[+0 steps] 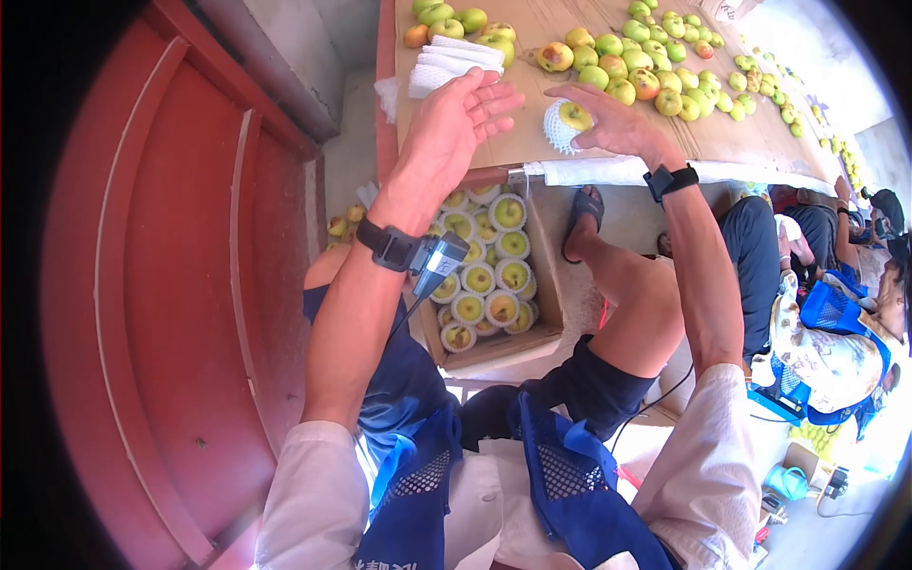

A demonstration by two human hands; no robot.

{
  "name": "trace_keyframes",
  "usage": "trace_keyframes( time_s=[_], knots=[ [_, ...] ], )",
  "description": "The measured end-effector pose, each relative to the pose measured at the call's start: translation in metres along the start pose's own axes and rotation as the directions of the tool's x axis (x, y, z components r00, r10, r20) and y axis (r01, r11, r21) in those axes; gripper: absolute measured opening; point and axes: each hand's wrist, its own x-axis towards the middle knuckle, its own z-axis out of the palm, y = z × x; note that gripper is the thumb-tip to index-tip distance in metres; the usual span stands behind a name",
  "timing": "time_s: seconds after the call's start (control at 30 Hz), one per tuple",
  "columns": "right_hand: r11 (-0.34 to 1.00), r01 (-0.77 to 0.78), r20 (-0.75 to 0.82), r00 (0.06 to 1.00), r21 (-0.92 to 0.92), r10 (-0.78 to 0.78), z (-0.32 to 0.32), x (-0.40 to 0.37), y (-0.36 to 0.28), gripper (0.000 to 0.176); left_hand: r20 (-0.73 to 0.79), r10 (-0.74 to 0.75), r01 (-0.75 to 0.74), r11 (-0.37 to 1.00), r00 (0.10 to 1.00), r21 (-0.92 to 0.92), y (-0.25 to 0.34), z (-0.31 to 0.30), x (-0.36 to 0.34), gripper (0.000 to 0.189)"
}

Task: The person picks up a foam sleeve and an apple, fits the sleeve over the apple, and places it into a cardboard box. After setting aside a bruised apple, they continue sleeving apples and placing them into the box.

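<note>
1. We are seeing one netted apple (575,116) over the cardboard-topped table (741,142), just left of our right palm; its foam sleeve (557,135) is flaring leftward, and no clear long axis is showing.
2. Our right hand (622,125) is lying nearer, thumb and fingers cupping it; whether they are pinching, we cannot tell.
3. Our left hand (454,122) is hanging empty, fingers loosely spread, beside one white stack (454,63).
4. Below, one box (546,275) is holding about twenty netted apples (478,278).

Chars on L wrist device (443,263) & blue vest (572,480), illegible.
</note>
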Motion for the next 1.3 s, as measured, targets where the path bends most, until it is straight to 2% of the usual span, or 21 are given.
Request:
trace_keyframes(
  time_s=[0.1, 0.17, 0.27, 0.3, 0.37, 0.47, 0.57, 0.7, 0.8, 0.9, 0.97, 1.03, 1.1, 1.13, 1.2, 1.23, 1.3],
  knots=[
    [0.997, -0.066, 0.080, 0.994, -0.046, 0.069, 0.000, 0.004, -0.008, 0.077, -0.003, 0.006, -0.006, 1.000, 1.000, 0.008, 0.000, 0.001, 0.000, 0.041],
    [0.965, -0.247, -0.012, 0.969, -0.088, 0.247, 0.006, 0.010, -0.007, 0.078, 0.007, 0.011, -0.011, 1.000, 1.000, -0.001, -0.001, 0.000, 0.001, 0.041],
    [0.934, -0.323, -0.099, 0.946, -0.156, 0.310, 0.014, 0.010, -0.007, 0.079, 0.002, 0.016, -0.016, 1.000, 1.000, 0.015, 0.000, 0.000, 0.000, 0.041],
    [0.933, -0.324, -0.097, 0.945, -0.155, 0.312, 0.013, 0.009, -0.003, 0.079, 0.002, 0.014, -0.014, 1.000, 1.000, 0.014, 0.001, 0.000, 0.000, 0.041],
    [0.968, -0.204, -0.091, 0.977, -0.144, 0.192, 0.008, 0.006, 0.005, 0.082, -0.003, 0.019, -0.019, 1.000, 1.000, 0.011, 0.001, -0.001, 0.000, 0.041],
    [0.979, -0.145, -0.015, 0.989, -0.141, 0.144, -0.002, 0.005, 0.009, 0.082, 0.004, 0.034, -0.034, 0.999, 0.999, 0.010, 0.002, -0.004, 0.000, 0.042],
    [0.991, -0.092, -0.039, 0.995, -0.094, 0.089, 0.000, 0.005, -0.001, 0.085, -0.001, 0.037, -0.037, 0.999, 0.999, 0.010, 0.002, -0.005, -0.001, 0.042],
    [0.974, -0.161, 0.012, 0.986, -0.160, 0.165, 0.010, 0.009, 0.000, 0.085, -0.005, 0.038, -0.038, 0.999, 0.999, 0.016, 0.003, -0.006, -0.002, 0.041],
    [0.988, -0.108, -0.025, 0.994, -0.107, 0.106, 0.011, 0.011, 0.005, 0.082, -0.030, 0.044, -0.044, 0.999, 0.999, 0.005, 0.005, -0.009, -0.004, 0.041],
    [0.982, -0.111, -0.014, 0.994, -0.152, 0.110, 0.009, 0.010, -0.002, 0.079, -0.065, 0.037, -0.037, 0.999, 0.997, 0.005, 0.011, -0.014, -0.002, 0.042],
    [0.972, -0.048, 0.012, 0.999, -0.232, 0.053, 0.014, 0.014, 0.005, 0.077, -0.053, 0.063, -0.063, 0.998, 0.997, -0.002, 0.013, -0.020, -0.002, 0.042],
    [0.971, -0.002, -0.040, 0.999, -0.238, -0.008, 0.020, 0.018, 0.014, 0.073, -0.074, 0.055, -0.055, 0.998, 0.996, 0.008, 0.018, -0.027, 0.000, 0.042],
    [0.963, -0.026, -0.059, 0.998, -0.267, 0.010, 0.025, 0.022, 0.020, 0.070, -0.032, 0.031, -0.033, 0.998, 0.999, -0.046, 0.022, -0.038, 0.004, 0.052],
    [0.967, -0.027, -0.047, 0.999, -0.255, 0.015, 0.020, 0.017, 0.008, 0.070, 0.020, 0.048, -0.046, 0.996, 0.999, -0.081, 0.023, -0.047, 0.005, 0.044],
    [0.974, -0.228, 0.039, 0.973, 0.003, 0.227, 0.002, 0.001, -0.030, 0.066, 0.002, 0.060, -0.059, 0.993, 0.998, -0.098, 0.028, -0.052, 0.005, 0.041],
    [0.974, -0.228, 0.054, 0.972, 0.009, 0.227, 0.002, -0.005, -0.039, 0.066, -0.007, 0.082, -0.082, 0.990, 0.997, -0.115, 0.027, -0.058, 0.005, 0.038],
    [0.981, -0.176, -0.016, 0.984, 0.087, 0.178, 0.006, -0.015, -0.051, 0.066, 0.018, 0.091, -0.088, 0.989, 0.996, -0.119, 0.027, -0.068, 0.006, 0.036]
  ],
)
